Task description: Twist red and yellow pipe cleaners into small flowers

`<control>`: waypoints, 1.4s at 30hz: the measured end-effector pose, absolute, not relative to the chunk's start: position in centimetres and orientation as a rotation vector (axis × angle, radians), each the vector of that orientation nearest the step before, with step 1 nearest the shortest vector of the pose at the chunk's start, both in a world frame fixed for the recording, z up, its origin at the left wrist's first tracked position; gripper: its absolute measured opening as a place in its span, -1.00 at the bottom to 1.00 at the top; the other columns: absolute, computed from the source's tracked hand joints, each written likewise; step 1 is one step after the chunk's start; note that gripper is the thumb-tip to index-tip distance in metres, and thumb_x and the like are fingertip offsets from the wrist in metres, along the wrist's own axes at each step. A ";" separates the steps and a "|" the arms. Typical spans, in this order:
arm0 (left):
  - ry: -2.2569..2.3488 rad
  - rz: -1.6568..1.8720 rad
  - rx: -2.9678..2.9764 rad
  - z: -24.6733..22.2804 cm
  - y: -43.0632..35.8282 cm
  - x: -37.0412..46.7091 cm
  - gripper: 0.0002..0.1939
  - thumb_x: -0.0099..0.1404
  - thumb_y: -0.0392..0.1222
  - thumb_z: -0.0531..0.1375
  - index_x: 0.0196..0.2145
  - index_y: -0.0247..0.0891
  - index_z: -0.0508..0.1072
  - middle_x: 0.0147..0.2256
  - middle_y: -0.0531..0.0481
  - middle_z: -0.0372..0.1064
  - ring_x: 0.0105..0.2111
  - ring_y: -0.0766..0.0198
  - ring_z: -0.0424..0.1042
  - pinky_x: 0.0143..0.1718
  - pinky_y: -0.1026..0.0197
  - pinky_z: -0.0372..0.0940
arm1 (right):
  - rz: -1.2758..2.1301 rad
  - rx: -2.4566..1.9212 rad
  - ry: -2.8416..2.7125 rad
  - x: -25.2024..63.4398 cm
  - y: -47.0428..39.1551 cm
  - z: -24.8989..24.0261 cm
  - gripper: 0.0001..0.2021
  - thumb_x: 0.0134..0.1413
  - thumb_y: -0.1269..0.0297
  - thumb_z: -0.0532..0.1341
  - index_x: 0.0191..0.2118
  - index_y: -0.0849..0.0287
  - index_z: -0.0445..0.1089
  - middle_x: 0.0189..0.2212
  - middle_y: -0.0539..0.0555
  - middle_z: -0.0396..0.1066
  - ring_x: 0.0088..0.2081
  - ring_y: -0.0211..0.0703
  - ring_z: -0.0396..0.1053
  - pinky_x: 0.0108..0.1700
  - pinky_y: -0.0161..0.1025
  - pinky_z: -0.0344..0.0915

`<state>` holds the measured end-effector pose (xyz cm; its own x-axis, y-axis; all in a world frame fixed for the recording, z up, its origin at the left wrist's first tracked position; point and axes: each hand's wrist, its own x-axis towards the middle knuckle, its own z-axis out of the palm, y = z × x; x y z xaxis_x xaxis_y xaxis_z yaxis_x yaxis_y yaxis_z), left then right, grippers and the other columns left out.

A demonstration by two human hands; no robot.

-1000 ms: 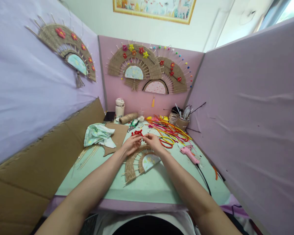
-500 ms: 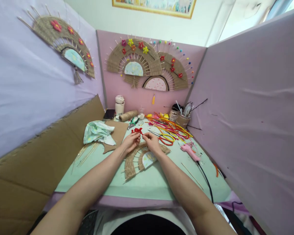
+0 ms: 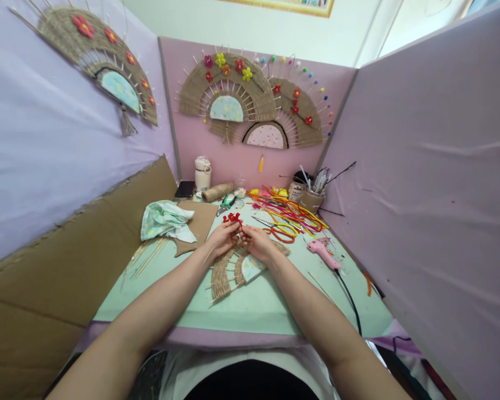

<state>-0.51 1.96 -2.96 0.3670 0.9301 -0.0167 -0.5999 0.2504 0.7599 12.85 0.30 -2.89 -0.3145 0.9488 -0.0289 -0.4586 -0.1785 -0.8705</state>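
Observation:
Between my two hands is a red pipe-cleaner flower (image 3: 232, 217), its loops showing above the fingers. My left hand (image 3: 225, 238) is closed on it from the left. My right hand (image 3: 254, 240) pinches at its lower right side, fingertips close to those of the left. Just below the hands lies a twine-woven fan (image 3: 221, 280) with thin sticks and a pale patterned half-circle at its centre; my hands and right forearm cover part of it. Scissors (image 3: 280, 232) with red and yellow handles rest right of my right hand.
A pink glue gun (image 3: 325, 254) with a black cord lies at the right. Coloured pipe cleaners (image 3: 291, 212) spread behind the scissors. Patterned cloth (image 3: 164, 219), cardboard (image 3: 202, 219), green-handled pliers (image 3: 227, 204), a twine roll (image 3: 217, 192) and a white bottle (image 3: 203, 173) stand or lie further back.
My right hand has moved slightly left, its fingers closer against the left hand. The red flower is turned a little between them. The whole view has tilted slightly downward.

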 end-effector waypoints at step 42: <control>1.087 1.336 1.527 -2.2 1.4 -0.3 -0.74 -0.02 -0.04 0.26 -0.55 -0.34 0.47 -0.60 0.07 0.28 -0.54 0.38 0.19 -0.48 0.30 0.09 | 1.939 -0.724 -0.672 14.7 0.4 -1.7 -0.94 -0.10 0.41 0.15 -0.50 0.22 0.23 -0.65 -0.08 0.22 -0.63 -0.44 0.07 -0.64 -0.47 -0.08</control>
